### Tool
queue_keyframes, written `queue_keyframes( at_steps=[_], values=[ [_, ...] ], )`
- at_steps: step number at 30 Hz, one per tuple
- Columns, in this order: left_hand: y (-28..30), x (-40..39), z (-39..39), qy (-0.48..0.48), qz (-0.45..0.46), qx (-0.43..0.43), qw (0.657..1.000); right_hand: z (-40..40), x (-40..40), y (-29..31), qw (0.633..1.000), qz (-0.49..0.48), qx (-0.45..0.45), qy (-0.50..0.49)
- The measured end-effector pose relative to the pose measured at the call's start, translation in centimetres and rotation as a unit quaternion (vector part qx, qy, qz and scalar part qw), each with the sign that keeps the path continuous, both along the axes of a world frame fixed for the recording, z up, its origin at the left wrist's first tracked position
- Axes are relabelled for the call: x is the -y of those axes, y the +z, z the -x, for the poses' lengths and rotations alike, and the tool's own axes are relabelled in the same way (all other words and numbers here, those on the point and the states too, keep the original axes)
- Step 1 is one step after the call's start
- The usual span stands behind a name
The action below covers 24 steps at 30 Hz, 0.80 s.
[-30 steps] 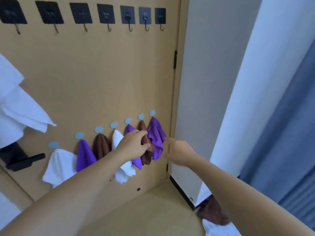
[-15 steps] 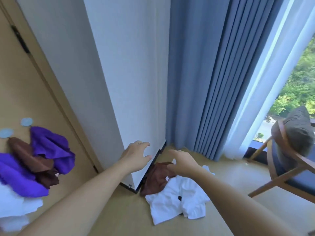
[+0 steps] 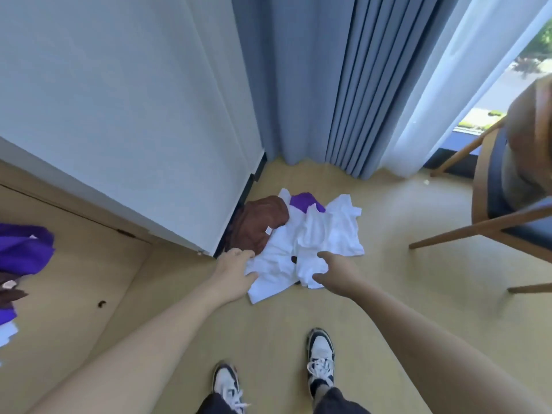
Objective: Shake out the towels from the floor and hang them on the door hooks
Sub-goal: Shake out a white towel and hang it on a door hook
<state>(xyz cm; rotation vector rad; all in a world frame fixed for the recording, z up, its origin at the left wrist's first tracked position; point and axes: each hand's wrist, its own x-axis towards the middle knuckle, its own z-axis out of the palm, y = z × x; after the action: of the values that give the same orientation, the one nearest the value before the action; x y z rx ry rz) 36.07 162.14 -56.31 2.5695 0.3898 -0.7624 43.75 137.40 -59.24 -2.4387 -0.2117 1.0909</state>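
Head view: pile of towels on the floor (image 3: pixel 403 279), at the corner of the white wall panel (image 3: pixel 134 115) and just below the blue curtain (image 3: pixel 313 85). White towels (image 3: pixel 322 234) on top and spread widest, brown towel (image 3: pixel 260 225) bunched at the left against the panel's base, purple towel (image 3: pixel 304 201) poking out at the far side, mostly covered by white.

Left hand (image 3: pixel 236 273) reaching down to the near-left edge of the white towels, fingers spread and loosely curved, thumb and fingertips at the cloth edge; can't tell if it's actually touching or gripping, looks open. Right hand (image 3: pixel 334 273) at the near-right edge of the same pile, thumb and fingers apart in an open pinch shape around a fold, not closed on it.

Far left edge: purple, brown and white towels (image 3: pixel 21 255) hanging against the tan door (image 3: pixel 74 294); hooks out of frame. Wooden chair (image 3: pixel 493 222) with dark blue seat at right, well apart from the pile. Sheer white curtain (image 3: pixel 442 85) beside the blue one. Two white sneakers (image 3: pixel 321 354) at bottom centre
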Motion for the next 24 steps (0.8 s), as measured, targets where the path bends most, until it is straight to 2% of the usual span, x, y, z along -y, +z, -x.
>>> queue_keyframes(
  at_steps=[7,13,18,21,24],
  values=[
    [-13.8,-2.7,0.9,0.011,0.027,-0.104,0.994,1.3,-4.2,-14.2,0.996,0.001,-0.084,-0.04],
    [-28.8,-8.0,1.5,0.039,0.033,-0.186,0.981,4.4,-10.8,-30.9,0.974,0.004,-0.193,-0.122],
    [-41.5,-12.4,2.7,0.055,0.042,-0.222,0.973,7.5,-15.4,-45.7,0.939,0.01,-0.264,-0.222],
    [-48.2,-14.5,3.3,0.04,0.043,-0.239,0.969,9.6,-17.4,-53.6,0.902,-0.004,-0.297,-0.313],
    [-53.2,-16.1,4.1,0.042,0.039,-0.248,0.967,11.2,-19.7,-59.0,0.819,-0.051,-0.335,-0.464]
  ],
)
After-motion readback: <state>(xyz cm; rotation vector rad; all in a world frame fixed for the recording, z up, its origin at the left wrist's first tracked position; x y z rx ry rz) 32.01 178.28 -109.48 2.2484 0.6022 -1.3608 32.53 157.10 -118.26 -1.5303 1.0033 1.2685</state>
